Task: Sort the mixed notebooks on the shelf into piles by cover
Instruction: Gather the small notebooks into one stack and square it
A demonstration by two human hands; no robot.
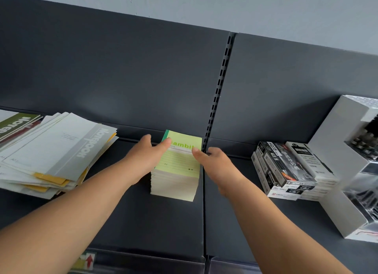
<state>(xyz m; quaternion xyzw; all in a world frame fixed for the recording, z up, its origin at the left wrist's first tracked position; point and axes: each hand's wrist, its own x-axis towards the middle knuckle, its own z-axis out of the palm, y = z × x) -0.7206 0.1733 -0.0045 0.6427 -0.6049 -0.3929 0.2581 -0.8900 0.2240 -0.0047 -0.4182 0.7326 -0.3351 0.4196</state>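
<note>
On shelf [143, 222], left hand [143, 157], right hand [216, 163] clamped on green pile [178, 165], grey notebooks [61, 150], boxes [286, 167] flanking

The single view comes from the person's head, facing forward and down onto the dark shelf [153, 222] from arm's reach. The green notebook stack [178, 171] sits near centre, and the left hand [143, 157] and right hand [216, 165] reach in from the bottom corners. The wide lens bows the back panel [122, 69] and takes in pale wall [245, 3] above. The left edge crops the fanned notebooks [57, 150], the right edge a white box [337, 150]; the bottom edge catches what seems a blurred label [86, 260]
</note>
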